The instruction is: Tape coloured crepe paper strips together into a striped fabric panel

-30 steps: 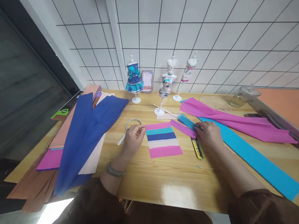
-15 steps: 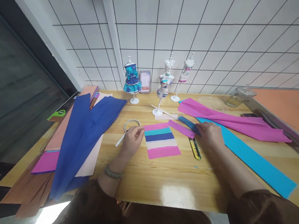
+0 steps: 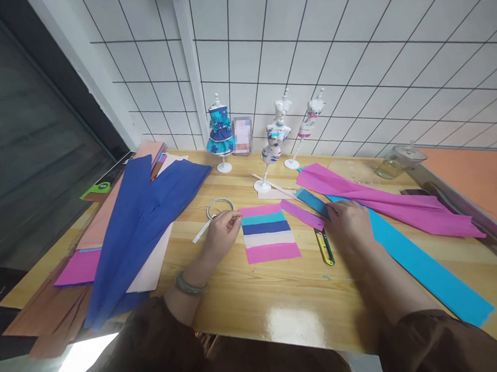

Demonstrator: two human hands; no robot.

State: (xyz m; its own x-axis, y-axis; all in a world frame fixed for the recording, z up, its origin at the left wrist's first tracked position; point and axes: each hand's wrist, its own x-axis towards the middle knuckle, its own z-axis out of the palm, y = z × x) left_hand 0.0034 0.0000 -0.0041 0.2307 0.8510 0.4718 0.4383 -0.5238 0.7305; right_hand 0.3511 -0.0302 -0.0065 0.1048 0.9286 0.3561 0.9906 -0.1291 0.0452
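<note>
On the tabletop [image 3: 247,298], toward the middle, a striped sheet [image 3: 270,227] is laid flat. Near its upper left corner, the fingertips of the left hand [image 3: 223,229] are drawn together; whether anything is pinched cannot be told. To its right, a blue strip [image 3: 312,202] is gripped by its end in the right hand [image 3: 352,223], beside a magenta strip [image 3: 302,214] and a cutter [image 3: 322,248]. Behind, three mannequins [image 3: 275,134] are stood.

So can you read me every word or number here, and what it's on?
None is clear enough to read.
Black strip: white marks, too small to read.
Green thing: dark mark, too small.
Upright panel: blurred out.
Striped sheet: no writing that I can see.
</note>
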